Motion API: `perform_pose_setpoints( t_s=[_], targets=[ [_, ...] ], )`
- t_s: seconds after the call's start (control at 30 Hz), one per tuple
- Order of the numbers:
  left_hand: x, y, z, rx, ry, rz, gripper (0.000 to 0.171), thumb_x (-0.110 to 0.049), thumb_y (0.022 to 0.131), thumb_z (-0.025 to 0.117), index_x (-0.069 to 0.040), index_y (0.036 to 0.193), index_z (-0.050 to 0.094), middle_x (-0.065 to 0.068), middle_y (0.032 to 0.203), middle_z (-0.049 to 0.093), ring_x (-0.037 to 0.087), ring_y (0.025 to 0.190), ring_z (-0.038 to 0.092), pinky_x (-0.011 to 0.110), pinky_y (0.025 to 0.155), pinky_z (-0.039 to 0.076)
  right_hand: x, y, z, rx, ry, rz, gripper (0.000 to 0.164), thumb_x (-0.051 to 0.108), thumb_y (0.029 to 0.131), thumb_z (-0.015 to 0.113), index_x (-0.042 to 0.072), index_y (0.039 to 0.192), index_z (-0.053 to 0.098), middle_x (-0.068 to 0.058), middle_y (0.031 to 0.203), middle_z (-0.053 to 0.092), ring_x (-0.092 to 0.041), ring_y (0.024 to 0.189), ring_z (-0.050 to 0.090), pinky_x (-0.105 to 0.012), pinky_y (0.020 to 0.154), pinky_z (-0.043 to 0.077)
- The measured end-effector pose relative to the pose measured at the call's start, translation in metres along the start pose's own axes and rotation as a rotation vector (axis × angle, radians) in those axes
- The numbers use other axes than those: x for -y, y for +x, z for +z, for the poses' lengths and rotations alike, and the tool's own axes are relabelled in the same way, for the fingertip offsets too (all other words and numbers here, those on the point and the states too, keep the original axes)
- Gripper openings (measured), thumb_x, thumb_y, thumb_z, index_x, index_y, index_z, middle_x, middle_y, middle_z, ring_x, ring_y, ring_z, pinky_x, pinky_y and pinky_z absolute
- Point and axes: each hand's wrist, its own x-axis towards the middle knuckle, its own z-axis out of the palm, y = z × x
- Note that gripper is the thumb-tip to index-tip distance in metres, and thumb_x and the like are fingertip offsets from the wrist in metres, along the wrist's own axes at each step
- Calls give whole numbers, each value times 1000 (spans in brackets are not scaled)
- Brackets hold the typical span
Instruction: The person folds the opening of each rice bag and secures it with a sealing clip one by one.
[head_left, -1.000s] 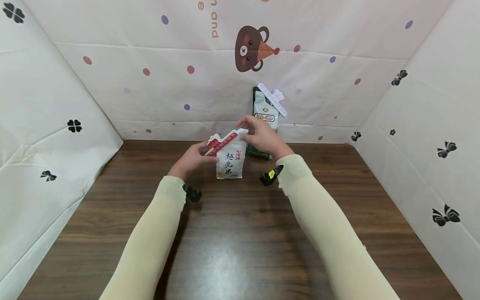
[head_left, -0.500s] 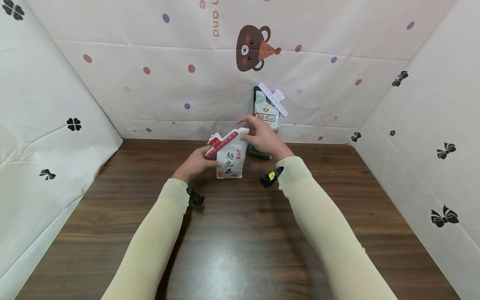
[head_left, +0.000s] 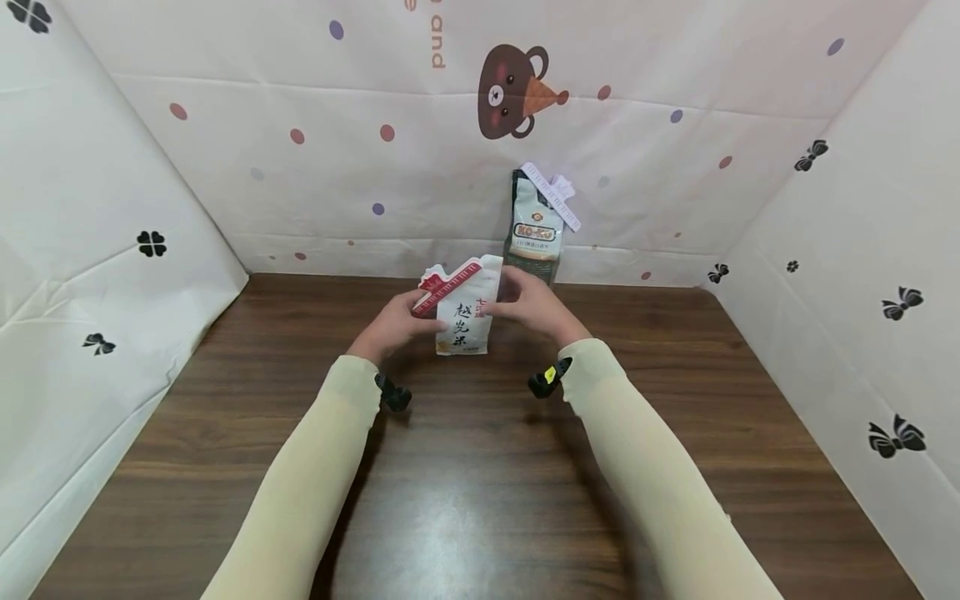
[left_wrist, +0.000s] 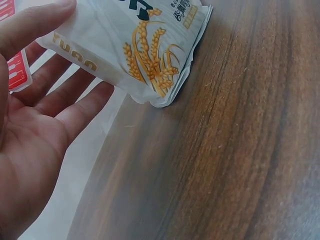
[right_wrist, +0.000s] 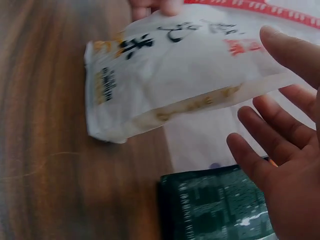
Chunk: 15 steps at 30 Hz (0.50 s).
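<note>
A white rice bag (head_left: 467,325) with dark and red characters stands upright on the table, and a red bag clip (head_left: 447,287) runs slantwise across its upper left corner. My left hand (head_left: 388,328) grips the bag's left side, thumb on the front and fingers behind, as the left wrist view shows below the bag's printed wheat ears (left_wrist: 152,57). On the other side, my right hand (head_left: 538,307) is spread around the right edge. Its thumb (right_wrist: 287,50) overlaps the front in the right wrist view, while the relaxed fingers (right_wrist: 270,135) reach behind.
Behind my right hand, a pale and dark green KO-KO bag (head_left: 537,243) leans at the back wall (head_left: 300,192). A white clip (head_left: 552,197) crosses its top corner. Patterned white sheets enclose the brown wooden table (head_left: 442,467) at the back and both sides.
My right hand has come down from the bag's top right corner to its right edge. My left hand has slid slightly down and inward on the left side. The bag stays in place.
</note>
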Motion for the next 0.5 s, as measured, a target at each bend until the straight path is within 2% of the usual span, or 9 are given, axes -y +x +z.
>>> perform_pose_setpoints(
  t_s=[0.23,0.5],
  targets=[
    [0,1,0,-15,19,9,78,-53,66,83,-22,132,55,2,127,61,25,112,58,51,105,42,-18,-1,14,64,28,48,67,45,77,79,27,133,49,5,123,60,-18,118,55,-44,105,44],
    [-1,-1,2,-38,24,31,71,-49,67,85,-20,126,59,2,120,64,24,105,60,46,100,47,-28,1,25,57,34,7,69,41,78,80,28,136,46,4,126,60,-18,119,56,-44,105,43]
  ],
)
